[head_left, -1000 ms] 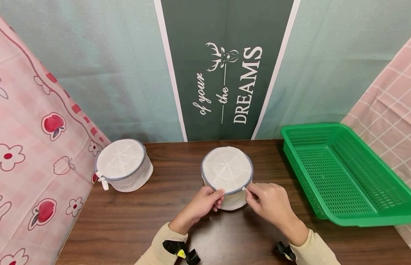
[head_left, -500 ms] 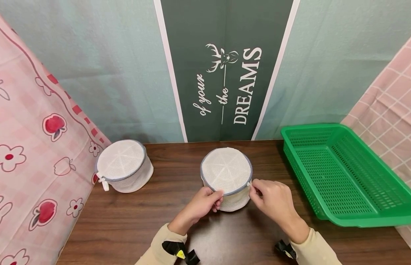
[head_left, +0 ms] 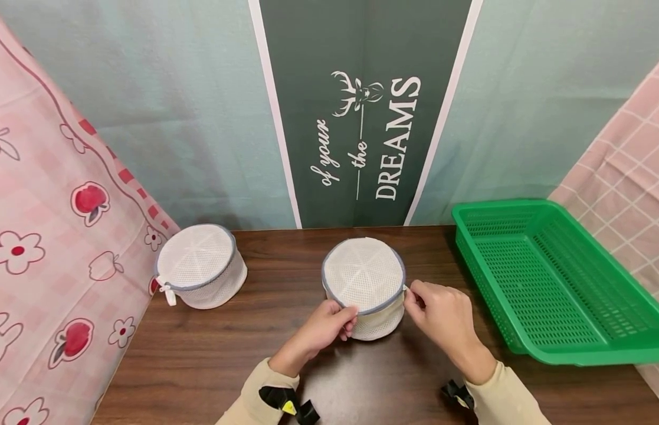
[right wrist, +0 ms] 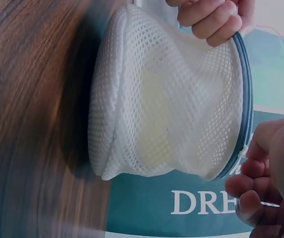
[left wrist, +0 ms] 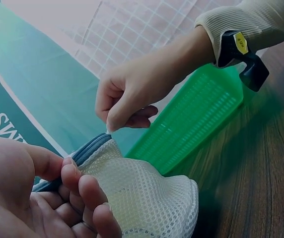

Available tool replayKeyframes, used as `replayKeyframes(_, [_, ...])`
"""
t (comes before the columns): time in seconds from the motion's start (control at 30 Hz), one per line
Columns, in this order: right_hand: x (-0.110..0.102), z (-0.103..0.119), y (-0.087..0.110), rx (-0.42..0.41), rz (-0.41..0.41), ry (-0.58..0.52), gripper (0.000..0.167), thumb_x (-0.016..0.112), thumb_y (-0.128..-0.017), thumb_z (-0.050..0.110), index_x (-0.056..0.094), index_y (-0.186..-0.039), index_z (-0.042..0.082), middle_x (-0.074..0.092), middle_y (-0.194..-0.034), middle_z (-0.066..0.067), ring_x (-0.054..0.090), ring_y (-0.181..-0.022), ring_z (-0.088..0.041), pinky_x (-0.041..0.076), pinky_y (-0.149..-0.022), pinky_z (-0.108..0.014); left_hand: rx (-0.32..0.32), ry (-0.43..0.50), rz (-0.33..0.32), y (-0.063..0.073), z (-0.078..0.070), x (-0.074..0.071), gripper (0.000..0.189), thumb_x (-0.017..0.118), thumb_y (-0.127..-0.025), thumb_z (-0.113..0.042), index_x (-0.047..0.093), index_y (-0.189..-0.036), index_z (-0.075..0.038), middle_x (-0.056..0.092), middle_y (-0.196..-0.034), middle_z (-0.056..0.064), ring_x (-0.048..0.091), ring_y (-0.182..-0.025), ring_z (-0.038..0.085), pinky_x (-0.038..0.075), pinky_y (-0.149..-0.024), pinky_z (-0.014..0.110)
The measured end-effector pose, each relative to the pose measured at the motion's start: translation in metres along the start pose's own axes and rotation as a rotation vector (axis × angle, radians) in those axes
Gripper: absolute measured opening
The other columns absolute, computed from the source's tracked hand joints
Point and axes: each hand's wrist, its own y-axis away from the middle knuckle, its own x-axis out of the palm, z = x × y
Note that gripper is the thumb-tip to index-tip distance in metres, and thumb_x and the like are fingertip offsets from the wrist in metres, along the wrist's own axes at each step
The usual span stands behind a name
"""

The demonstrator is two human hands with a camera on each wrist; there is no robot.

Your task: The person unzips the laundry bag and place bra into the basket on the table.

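A round white mesh bag point(head_left: 364, 274) is seen just below the centre of the frame, stood upright on a dark wooden table point(head_left: 244, 360). Its blue-grey zipped rim point(head_left: 380, 309) is pinched at the lower left by the thumb and curled fingers of the left hand point(head_left: 324, 324). At the rim's right edge, a small white zip pull point(right wrist: 244, 150) is gripped between the thumb and bent forefinger of the right hand point(head_left: 443, 316). In the right wrist view, something pale yellow point(right wrist: 154, 119) is made out through the mesh. A similar mesh bag point(head_left: 196, 257) is placed at the left of the frame, well apart from both hands. The right side is filled by a green plastic basket point(head_left: 541, 354). Behind the table, a blue-green cloth point(head_left: 202, 118) is hung, its dark middle band printed with "DREAMS" and a deer's head.
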Motion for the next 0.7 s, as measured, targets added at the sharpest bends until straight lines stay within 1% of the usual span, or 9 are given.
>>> replayKeyframes(0.1, [0.002, -0.003, -0.001, 0.017, -0.006, 0.014, 0.029, 0.052, -0.085, 0.017, 0.042, -0.058, 0.022, 0.031, -0.053, 0.011, 0.028, -0.044, -0.009, 0.019, -0.042, -0.024, 0.000, 0.003, 0.006, 0.000, 0.000, 0.000, 0.032, 0.053, -0.102, -0.012, 0.055, -0.076, 0.007, 0.048, -0.063, -0.002, 0.047, -0.059, 0.007, 0.044, -0.057, 0.021])
replayKeyframes(0.37, [0.006, -0.011, 0.001, 0.043, -0.018, 0.041, 0.025, 0.054, -0.087, 0.019, 0.050, -0.062, 0.017, 0.038, -0.052, 0.007, 0.037, -0.040, -0.016, 0.025, -0.038, -0.029, 0.009, 0.000, 0.025, 0.001, 0.000, 0.001, 0.032, 0.052, -0.101, -0.011, 0.053, -0.077, 0.009, 0.048, -0.064, -0.002, 0.045, -0.059, 0.008, 0.043, -0.058, 0.021])
replayKeyframes(0.6, [0.005, -0.011, 0.001, 0.039, -0.014, 0.046, 0.024, 0.057, -0.086, 0.017, 0.051, -0.063, 0.017, 0.039, -0.052, 0.006, 0.037, -0.040, -0.015, 0.025, -0.038, -0.030, 0.005, 0.002, 0.015, 0.001, 0.001, 0.002, 0.031, 0.052, -0.102, -0.012, 0.054, -0.077, 0.006, 0.048, -0.064, -0.002, 0.045, -0.059, 0.008, 0.043, -0.057, 0.021])
replayKeyframes(0.7, [0.004, -0.010, 0.001, 0.034, -0.003, 0.052, 0.024, 0.058, -0.086, 0.016, 0.051, -0.063, 0.017, 0.039, -0.053, 0.007, 0.036, -0.040, -0.015, 0.025, -0.038, -0.029, 0.005, 0.001, 0.009, 0.001, 0.001, 0.002, 0.033, 0.052, -0.102, -0.013, 0.055, -0.078, 0.008, 0.049, -0.064, -0.002, 0.046, -0.059, 0.007, 0.043, -0.057, 0.021])
